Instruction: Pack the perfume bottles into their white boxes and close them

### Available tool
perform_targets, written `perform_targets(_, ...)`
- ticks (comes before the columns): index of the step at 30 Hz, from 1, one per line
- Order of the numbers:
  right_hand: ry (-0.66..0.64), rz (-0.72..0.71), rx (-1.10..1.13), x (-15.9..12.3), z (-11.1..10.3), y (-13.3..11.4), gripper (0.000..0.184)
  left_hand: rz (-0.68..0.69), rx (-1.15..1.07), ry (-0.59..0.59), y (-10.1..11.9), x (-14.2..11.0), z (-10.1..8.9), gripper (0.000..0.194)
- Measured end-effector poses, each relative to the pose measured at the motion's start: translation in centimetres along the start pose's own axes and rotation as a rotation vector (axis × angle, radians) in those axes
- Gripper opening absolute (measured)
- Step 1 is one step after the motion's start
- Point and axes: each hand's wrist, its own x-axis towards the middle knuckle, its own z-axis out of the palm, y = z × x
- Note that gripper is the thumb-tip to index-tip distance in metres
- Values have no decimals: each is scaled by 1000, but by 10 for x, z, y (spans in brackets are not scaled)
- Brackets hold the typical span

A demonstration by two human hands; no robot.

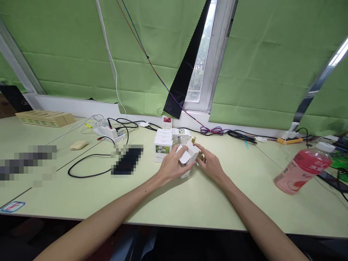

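My left hand (173,162) is closed around a small white carton (189,153), tilted, with its flap raised on top. Just to its right, my right hand (210,164) has its fingers curled around a small gold-tinted glass bottle (200,156), mostly hidden by the fingers and the carton. Behind the carton rise a gold cap (193,140) and a silver cap (179,140); whatever they sit on is largely covered. Left of my left hand stands a row of white boxes (162,148), the front one bearing a flower picture.
A pink drink bottle (303,168) leans at the right. To the left lie a black cable (81,176), a cream case (78,145) and a power strip (108,132). Tan boxes (45,118) sit at the far left. Coiled wires (212,130) run along the wall.
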Motion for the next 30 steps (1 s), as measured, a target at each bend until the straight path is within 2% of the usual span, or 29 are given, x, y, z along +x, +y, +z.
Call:
perform_targets(6, 28, 4, -58, -1, 3, 0, 59, 21, 56, -45, 1, -1, -2, 58)
perform_targets(11, 36, 14, -82, -1, 4, -2, 62, 101, 85, -29, 1, -1, -1, 59)
perform_targets(15, 39, 14, -75, -1, 3, -3, 62, 140, -1, -30, 0, -1, 1, 57)
perform_targets(21, 51, 34, -63, -1, 2, -3, 61, 92, -202, -62, 0, -3, 4, 61)
perform_targets(30, 110, 117, 82, 1, 1, 0, 58, 96, -198, -74, -1, -1, 4, 62)
